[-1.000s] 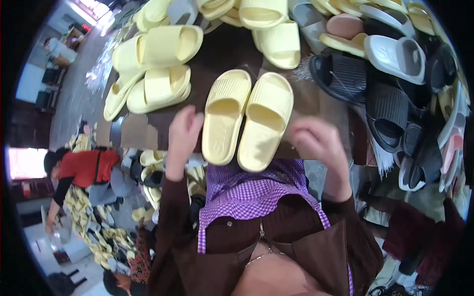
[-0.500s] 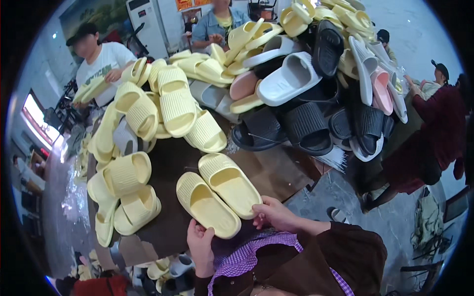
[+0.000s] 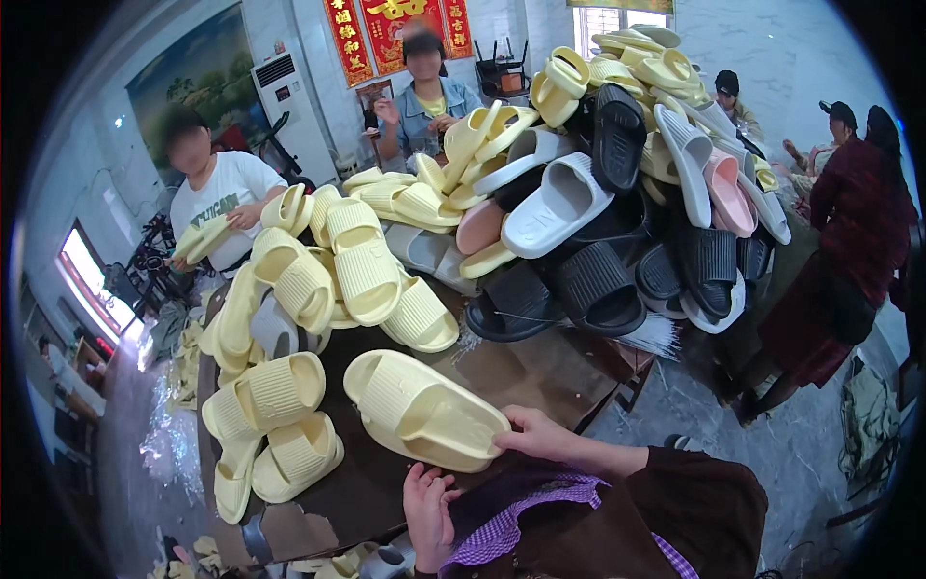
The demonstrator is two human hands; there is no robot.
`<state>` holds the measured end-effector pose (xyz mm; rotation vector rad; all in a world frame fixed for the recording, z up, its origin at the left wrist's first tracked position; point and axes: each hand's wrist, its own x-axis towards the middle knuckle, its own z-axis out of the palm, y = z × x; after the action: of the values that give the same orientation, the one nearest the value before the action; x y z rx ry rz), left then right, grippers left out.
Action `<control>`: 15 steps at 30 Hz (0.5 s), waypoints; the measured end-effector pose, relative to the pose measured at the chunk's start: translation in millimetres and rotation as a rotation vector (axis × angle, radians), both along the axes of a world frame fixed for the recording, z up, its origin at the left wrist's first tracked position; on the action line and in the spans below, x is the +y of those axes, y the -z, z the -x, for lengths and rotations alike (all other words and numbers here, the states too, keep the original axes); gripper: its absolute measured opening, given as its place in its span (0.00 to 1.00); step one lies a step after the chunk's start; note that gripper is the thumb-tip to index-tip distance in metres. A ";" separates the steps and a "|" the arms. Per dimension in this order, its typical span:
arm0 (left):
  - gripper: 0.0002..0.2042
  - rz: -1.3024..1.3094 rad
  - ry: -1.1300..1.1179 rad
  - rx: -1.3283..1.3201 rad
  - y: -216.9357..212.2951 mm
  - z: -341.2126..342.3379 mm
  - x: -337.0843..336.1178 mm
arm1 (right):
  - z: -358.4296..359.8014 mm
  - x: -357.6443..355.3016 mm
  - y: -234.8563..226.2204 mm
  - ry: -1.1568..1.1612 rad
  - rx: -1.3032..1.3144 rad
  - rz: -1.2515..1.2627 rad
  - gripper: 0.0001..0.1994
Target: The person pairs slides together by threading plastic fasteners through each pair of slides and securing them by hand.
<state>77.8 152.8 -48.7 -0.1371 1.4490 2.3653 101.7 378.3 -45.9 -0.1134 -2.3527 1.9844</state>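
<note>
Bare R hand (image 3: pixel 537 434) pinched heel end of pale-yellow, rounded slipper w/ wide ribbed strap (image 3: pixel 420 405), at nr edge of dark-brown flat tabletop (image 3: pixel 371 497); couldn't tell if lifted. Bare L hand (image 3: pixel 430 507), fingers loosely spread, was just below it. Tall heap of yellow, black, white & pink slippers (image 3: pixel 598 285) lay beyond.

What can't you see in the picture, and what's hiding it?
All in the head view:
- Some fingers of the right hand: behind the yellow slipper it holds.
- That slipper's underside: faces away from the camera.
- The forearm beyond the left hand: cut off by the lower edge.
- The slipper pile's inside: covered by outer slippers.
</note>
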 end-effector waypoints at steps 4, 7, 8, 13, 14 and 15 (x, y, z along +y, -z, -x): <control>0.21 -0.071 0.040 0.021 2.7 1.5 2.4 | 9.8 -9.4 9.2 -0.018 0.175 -0.051 0.18; 0.19 -0.105 0.033 0.070 3.4 3.0 4.2 | 22.3 -13.6 7.9 -0.079 0.236 -0.305 0.18; 0.19 -0.104 0.038 0.066 2.1 2.7 4.3 | 23.8 -13.2 5.4 -0.111 0.265 -0.434 0.18; 0.18 -0.136 0.030 0.041 -8.6 0.2 1.5 | 12.0 -3.7 -27.7 -0.225 -0.218 0.056 0.20; 0.17 -0.140 0.051 0.051 -10.2 0.8 0.8 | 7.8 -1.3 -31.9 -0.199 -0.205 0.108 0.18; 0.16 -0.144 0.074 0.061 -11.5 1.9 0.8 | 3.1 2.0 -36.0 -0.170 -0.191 0.159 0.16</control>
<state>75.9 153.6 -37.1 0.0254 1.2811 2.4220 98.6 380.2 -9.9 -0.1184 -2.3835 2.3381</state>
